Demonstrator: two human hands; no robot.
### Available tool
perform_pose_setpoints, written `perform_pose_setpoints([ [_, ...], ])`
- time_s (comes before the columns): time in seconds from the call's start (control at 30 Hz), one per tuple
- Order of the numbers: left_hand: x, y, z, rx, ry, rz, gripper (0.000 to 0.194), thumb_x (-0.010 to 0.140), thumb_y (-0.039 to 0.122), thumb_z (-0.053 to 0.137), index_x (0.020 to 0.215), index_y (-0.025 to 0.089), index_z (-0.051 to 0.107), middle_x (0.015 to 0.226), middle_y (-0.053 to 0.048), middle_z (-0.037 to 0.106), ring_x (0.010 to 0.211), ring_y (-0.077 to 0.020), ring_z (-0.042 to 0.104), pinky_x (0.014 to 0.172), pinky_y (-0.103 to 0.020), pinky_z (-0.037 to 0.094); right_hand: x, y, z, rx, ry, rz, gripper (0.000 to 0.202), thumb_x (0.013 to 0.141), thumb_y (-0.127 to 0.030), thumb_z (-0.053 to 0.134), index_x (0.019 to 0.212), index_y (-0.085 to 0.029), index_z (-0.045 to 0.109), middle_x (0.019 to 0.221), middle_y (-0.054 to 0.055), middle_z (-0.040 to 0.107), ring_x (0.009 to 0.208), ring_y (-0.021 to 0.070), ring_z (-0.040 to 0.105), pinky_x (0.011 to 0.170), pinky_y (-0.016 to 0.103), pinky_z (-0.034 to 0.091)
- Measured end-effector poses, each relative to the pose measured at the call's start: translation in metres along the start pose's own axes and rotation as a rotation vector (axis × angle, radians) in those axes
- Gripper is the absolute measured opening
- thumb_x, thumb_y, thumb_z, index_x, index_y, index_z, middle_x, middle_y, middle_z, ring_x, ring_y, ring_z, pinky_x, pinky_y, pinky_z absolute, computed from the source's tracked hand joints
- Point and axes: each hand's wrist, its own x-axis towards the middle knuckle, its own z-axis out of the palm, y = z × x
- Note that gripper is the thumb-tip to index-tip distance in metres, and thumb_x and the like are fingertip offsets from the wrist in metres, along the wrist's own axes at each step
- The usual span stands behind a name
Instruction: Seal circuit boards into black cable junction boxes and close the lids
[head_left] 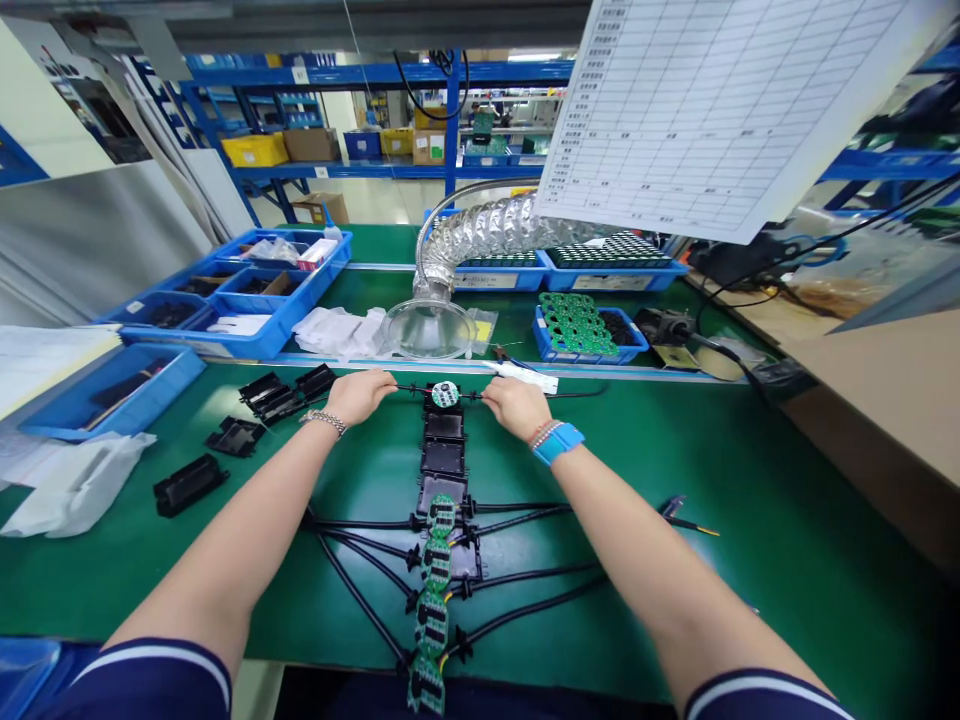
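Although the round board [445,394] is over the far end of the column of cases [442,457], whether it touches the top one cannot be told. Well to the board's left are a white bag [79,485] and a blue tray [169,387]; nearer to it on that side, loose cases [189,485] lie on the table [787,540]. Just left of the board, the left hand [358,396] pinches a black cable [409,388] that leads to it. Beyond the board, slightly left, is the clear hood [429,330] under a silver duct [495,228]. Closer to the person than the board lies a chain of boards [436,565], with black leads [525,577] on both sides. Just right of the board, the right hand [520,405] pinches another cable [577,394], whose end trails past the fingers. Beyond and right of the board, a green panel [577,322] lies on a bin [592,354].
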Motion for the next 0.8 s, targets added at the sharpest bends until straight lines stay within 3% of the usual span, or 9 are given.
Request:
perform_pose_setpoints([
  [0.13,0.003,-0.005,0.024,-0.025,-0.024,-0.066,0.023,0.087,0.040,0.043,0.089,0.029,0.063,0.096,0.004,0.065,0.083,-0.0146,0.060,0.060,-0.022,0.039,0.009,-0.003,0.018,-0.005,-0.042,0.011,0.028,0.092,-0.027,0.038,0.090,-0.017,0.064,0.091,0.006,0.062,0.085,0.0168,0.051,0.061,0.025,0.033],
  [0.27,-0.009,0.002,0.035,-0.045,-0.039,-0.073,0.023,0.087,0.039,0.042,0.087,0.028,0.062,0.093,0.003,0.062,0.080,-0.0135,0.058,0.058,-0.022,0.039,0.004,0.000,0.032,-0.010,-0.075,0.039,0.033,0.094,-0.029,0.031,0.099,-0.020,0.063,0.097,0.007,0.059,0.087,0.0170,0.050,0.060,0.024,0.033],
  [0.5,-0.024,0.005,0.041,-0.070,-0.063,0.007,0.022,0.087,0.035,0.043,0.085,0.024,0.062,0.086,0.000,0.061,0.083,-0.0155,0.056,0.070,-0.024,0.041,-0.016,0.018,0.043,-0.030,-0.097,0.087,0.035,0.094,-0.037,0.028,0.118,-0.038,0.054,0.095,0.003,0.055,0.079,0.0152,0.053,0.054,0.024,0.032],
  [0.8,-0.037,0.007,0.037,-0.051,-0.053,0.002,0.027,0.089,0.037,0.038,0.089,0.025,0.062,0.088,-0.001,0.060,0.081,-0.0142,0.058,0.064,-0.023,0.043,-0.043,0.047,0.037,-0.080,-0.055,0.135,0.032,0.093,-0.031,0.036,0.116,-0.039,0.056,0.089,0.005,0.054,0.082,0.0177,0.050,0.055,0.026,0.030],
])
